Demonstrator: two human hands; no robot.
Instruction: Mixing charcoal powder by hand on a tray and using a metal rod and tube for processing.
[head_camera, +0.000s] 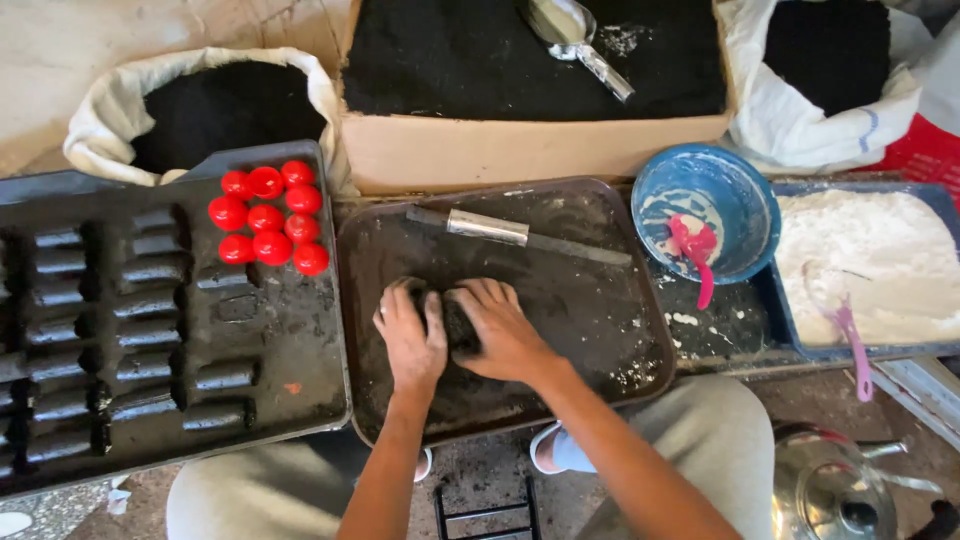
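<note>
Both hands press together on a dark lump (458, 322) at the middle of a grimy black tray (590, 300), the left hand (410, 340) with fingers curled over its left side and the right hand (500, 330) with fingers wrapped over its right. At twelve o'clock from the hands lies a metal tube (487, 227). At ten o'clock a cluster of red balls (266, 216) sits on a second tray (290, 340), beside rows of black rolls (150, 300).

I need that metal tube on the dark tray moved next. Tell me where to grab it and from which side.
Grip the metal tube around its shiny middle, coming from above. It lies flat and nearly level across the far end of the dark tray, clear of both hands, so fingers can close across its narrow width.
</note>
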